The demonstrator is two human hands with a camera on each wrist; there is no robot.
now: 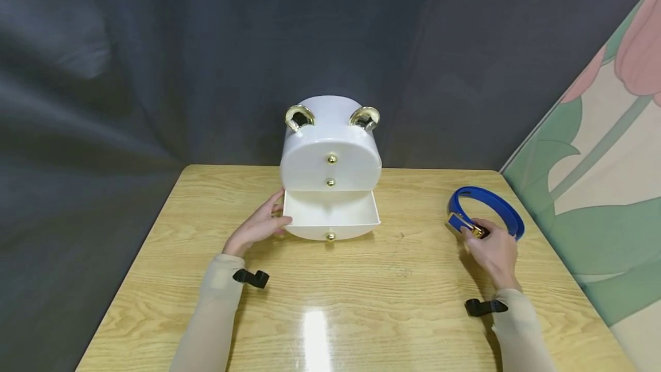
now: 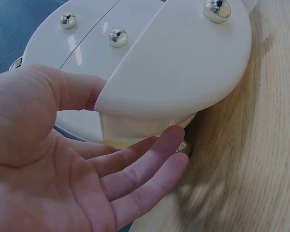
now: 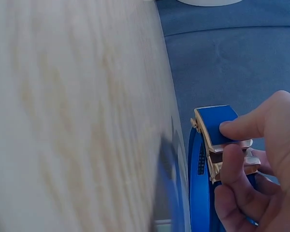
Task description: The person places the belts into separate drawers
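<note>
A white rounded box [image 1: 330, 165] with gold ears and gold knobs stands at the table's back, its bottom drawer [image 1: 330, 233] pulled out. My left hand [image 1: 260, 225] is at the drawer's left side. Its thumb hooks over the drawer's edge behind the front panel, and its fingers lie along the outer side wall and below; the thumb tip is partly hidden in the left wrist view. At the right, a coiled blue belt [image 1: 496, 204] is in my right hand [image 1: 497, 248]. Thumb and fingers pinch its gold and blue buckle [image 3: 217, 123].
A wood-grain table [image 1: 361, 297] lies beneath everything. Dark cloth [image 1: 232, 62] hangs behind and to the left, and a flower-patterned cloth [image 1: 609, 188] borders the table's right edge. A black strap mount [image 1: 251, 278] sits on each wrist.
</note>
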